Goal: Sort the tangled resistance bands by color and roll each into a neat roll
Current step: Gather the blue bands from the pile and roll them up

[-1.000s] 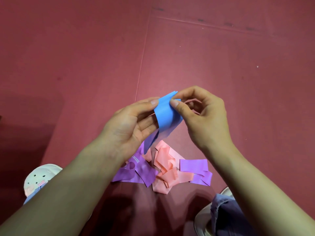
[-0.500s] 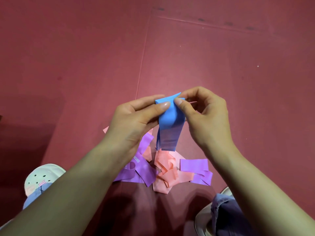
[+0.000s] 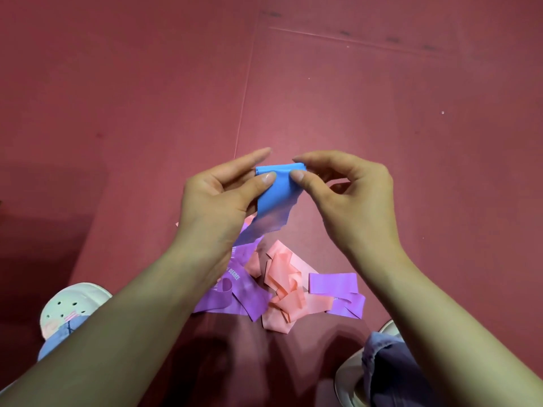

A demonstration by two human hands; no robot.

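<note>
Nearest the camera: white clog (image 3: 67,306) with vent holes at bottom left, a denim cuff (image 3: 55,343) over its near end. Second shoe (image 3: 348,377) at bottom right, mostly under another cuff. Both forearms run up from the bottom corners. Next out is the pile on the red mat (image 3: 411,142), lying just right of the mat's seam (image 3: 244,98), on the near side. Purple band (image 3: 246,295) with white lettering on the left, partly under the left forearm. Pink bands (image 3: 285,277) crumpled in the middle, overlapping it. Second purple band (image 3: 332,284) on the right, folded, touching the pink. Above the pile, off the mat: blue band (image 3: 277,192) held between both hands. Left hand (image 3: 217,201) pinches its top left corner, thumb in front, forefinger stretched out behind. Right hand (image 3: 346,198) pinches the top right corner, thumb in front, fingers curled behind. Top edge runs flat between the two pinches and looks turned over into a narrow fold. Rest of the band hangs down toward the pile; the lower end is blurred, so can't tell whether it touches the purple band below. Beyond the hands: mat only, the seam running away from the camera, a second line crossing at far right with a few dark marks.
</note>
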